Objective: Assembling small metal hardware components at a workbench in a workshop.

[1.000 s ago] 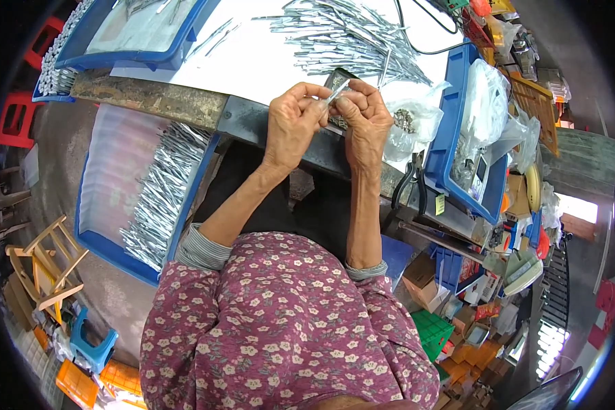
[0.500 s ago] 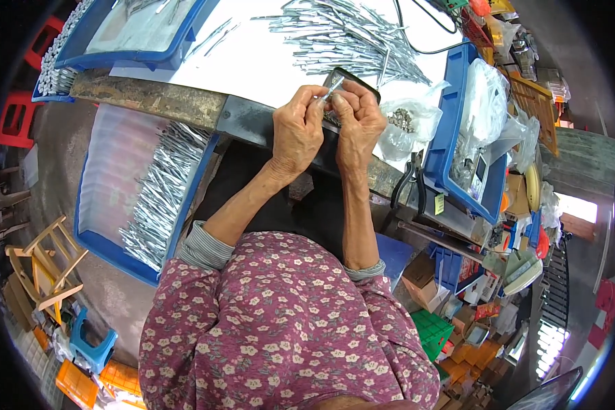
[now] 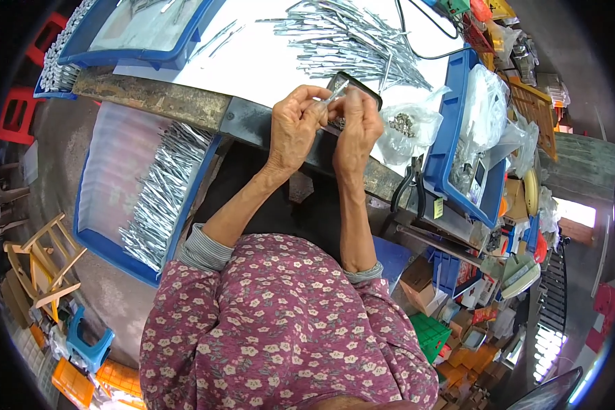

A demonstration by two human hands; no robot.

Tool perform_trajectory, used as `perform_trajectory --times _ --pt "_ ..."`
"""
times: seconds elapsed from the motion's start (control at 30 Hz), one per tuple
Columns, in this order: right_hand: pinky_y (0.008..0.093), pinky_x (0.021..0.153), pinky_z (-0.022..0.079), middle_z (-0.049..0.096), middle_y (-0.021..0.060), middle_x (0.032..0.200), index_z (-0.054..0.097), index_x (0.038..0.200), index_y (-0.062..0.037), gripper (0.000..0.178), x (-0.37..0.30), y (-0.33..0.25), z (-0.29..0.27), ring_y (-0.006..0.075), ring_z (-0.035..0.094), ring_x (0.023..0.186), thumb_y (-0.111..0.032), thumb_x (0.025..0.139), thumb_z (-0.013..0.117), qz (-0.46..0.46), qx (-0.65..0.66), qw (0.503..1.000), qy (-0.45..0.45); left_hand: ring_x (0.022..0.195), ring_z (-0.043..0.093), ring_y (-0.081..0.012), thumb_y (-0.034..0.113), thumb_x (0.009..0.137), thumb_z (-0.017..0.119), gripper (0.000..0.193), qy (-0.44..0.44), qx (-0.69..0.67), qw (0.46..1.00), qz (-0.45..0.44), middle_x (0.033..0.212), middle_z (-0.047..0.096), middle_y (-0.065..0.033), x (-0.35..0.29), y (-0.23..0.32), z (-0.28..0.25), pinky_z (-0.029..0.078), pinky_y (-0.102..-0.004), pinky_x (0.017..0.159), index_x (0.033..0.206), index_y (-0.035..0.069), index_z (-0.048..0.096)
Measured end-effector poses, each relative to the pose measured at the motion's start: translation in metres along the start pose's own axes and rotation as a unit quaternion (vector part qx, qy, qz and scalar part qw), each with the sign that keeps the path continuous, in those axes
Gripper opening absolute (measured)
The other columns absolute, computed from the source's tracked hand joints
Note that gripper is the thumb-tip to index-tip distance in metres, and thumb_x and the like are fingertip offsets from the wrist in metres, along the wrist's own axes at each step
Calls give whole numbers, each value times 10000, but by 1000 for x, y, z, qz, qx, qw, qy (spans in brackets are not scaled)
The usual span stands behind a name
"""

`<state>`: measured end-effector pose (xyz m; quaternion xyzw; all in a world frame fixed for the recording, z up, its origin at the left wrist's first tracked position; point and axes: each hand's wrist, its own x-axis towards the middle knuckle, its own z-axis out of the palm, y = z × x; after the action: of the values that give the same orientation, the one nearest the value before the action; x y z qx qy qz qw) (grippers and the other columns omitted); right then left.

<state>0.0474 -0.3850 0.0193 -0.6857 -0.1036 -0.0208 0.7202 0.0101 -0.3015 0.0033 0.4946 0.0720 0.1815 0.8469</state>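
Observation:
Pinched between thumb and fingers of my left hand (image 3: 295,131) is a thin silvery metal rod (image 3: 337,91), tilted up to the right. My right hand (image 3: 357,133) is close beside its upper end, over a small black tray (image 3: 346,77) at the table's edge. Motion blurs the right fingertips, so what they hold, if anything, does not show. Both hands partly cover the tray. Beyond them lies a large pile of similar metal rods (image 3: 348,41) on the white tabletop. Right of my right hand, a clear plastic bag (image 3: 427,123) lies open around small metal pieces (image 3: 402,124).
Black-handled pliers (image 3: 408,186) hang at the table's edge on the right, beside a blue tray (image 3: 439,160) of plastic bags. Lower left, another blue bin (image 3: 116,258) holds many rods. A blue tray (image 3: 178,55) stands at the table's far left. A black cable (image 3: 404,31) crosses the back.
My right hand's fingers have shifted away from the rod and lifted, now blurred. My left hand keeps its grip on the rod, and more of the rod's upper end shows.

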Motion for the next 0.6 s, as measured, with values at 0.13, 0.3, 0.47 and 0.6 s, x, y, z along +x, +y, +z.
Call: perform_trajectory --times 0.13,0.3,0.47,0.6 --pt "215 577 413 540 34 703 520 983 49 228 -1 5 0 81 492 616 -157 890 485 28 29 999 -6 513 408 8 50 859 502 159 3 -62 998 -21 667 545 -5 0 4 1 273 -122 422 980 -49 530" --pt "203 564 393 539 33 692 510 1015 69 288 -4 1 4 68 473 606 -179 872 540 -25 -60 998 6 477 393 -2 59 850 520 172 -15 -103 994 -31 659 554 -21 1 1 -3 256 -127 402 980 -51 539" --pt "206 563 402 540 26 690 487 1049 74 324 1 0 -3 78 489 604 -196 877 534 32 27 999 -23 465 378 0 62 852 520 175 -29 -92 995 -40 653 549 -22 1 5 -3 237 -132 391 980 -55 541" --pt "204 579 397 501 22 727 479 1070 55 315 -2 1 3 77 464 648 -134 837 578 -43 -67 997 2 468 377 1 65 850 526 174 -13 -101 994 -32 645 539 -10 1 5 -3 235 -137 391 977 -54 540"
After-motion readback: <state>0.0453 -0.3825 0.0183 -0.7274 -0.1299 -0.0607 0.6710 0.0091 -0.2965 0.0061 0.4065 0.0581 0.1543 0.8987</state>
